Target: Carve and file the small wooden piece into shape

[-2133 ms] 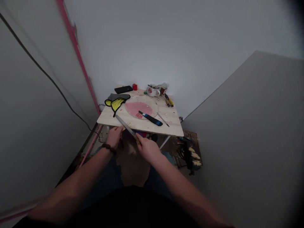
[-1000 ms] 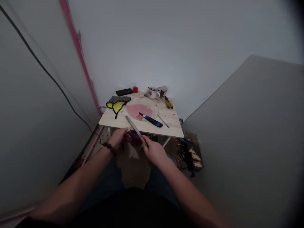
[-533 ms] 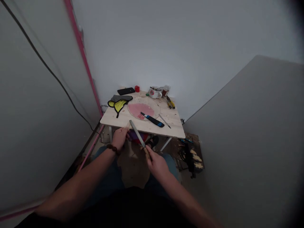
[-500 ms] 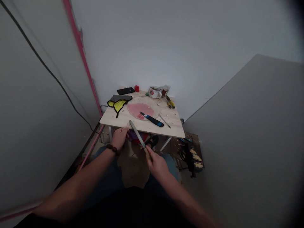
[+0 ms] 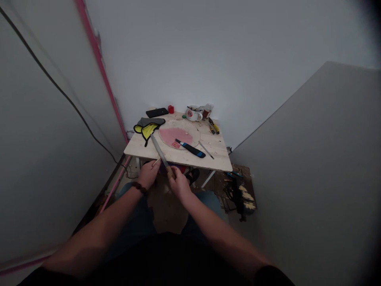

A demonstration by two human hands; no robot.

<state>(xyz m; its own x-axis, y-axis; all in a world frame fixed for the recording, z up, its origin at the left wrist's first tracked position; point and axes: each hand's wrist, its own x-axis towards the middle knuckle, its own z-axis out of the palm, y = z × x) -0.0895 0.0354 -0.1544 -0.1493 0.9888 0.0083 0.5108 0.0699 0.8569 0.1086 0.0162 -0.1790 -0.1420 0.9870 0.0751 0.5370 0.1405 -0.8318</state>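
Note:
My right hand (image 5: 180, 183) is closed round the wooden handle of a long grey metal file (image 5: 158, 149). Its blade slants up and left past the table's front edge, the tip lying over the tabletop near the cloth. Against the blade's lower part, my left hand (image 5: 149, 174) pinches a small pale piece of wood (image 5: 156, 162), mostly covered by the fingers. Both hands are low, just in front of the table edge. Beyond them a black-and-blue-handled cutter (image 5: 192, 149) rests across a round board with a pink patch (image 5: 171, 136).
The wooden table (image 5: 137, 147) bears a grey-and-yellow cloth (image 5: 148, 128), a black phone (image 5: 156, 113), a red cap (image 5: 170, 109), a white mug (image 5: 193, 114), yellow-handled pliers (image 5: 213, 126) and a thin metal tool (image 5: 206, 150). Walls stand close. A low dark stand (image 5: 238, 186) with tools is at right.
My right hand has pushed the file forward and left, so its tip now reaches further over the table and its handle sits near my left hand. My left hand has barely moved.

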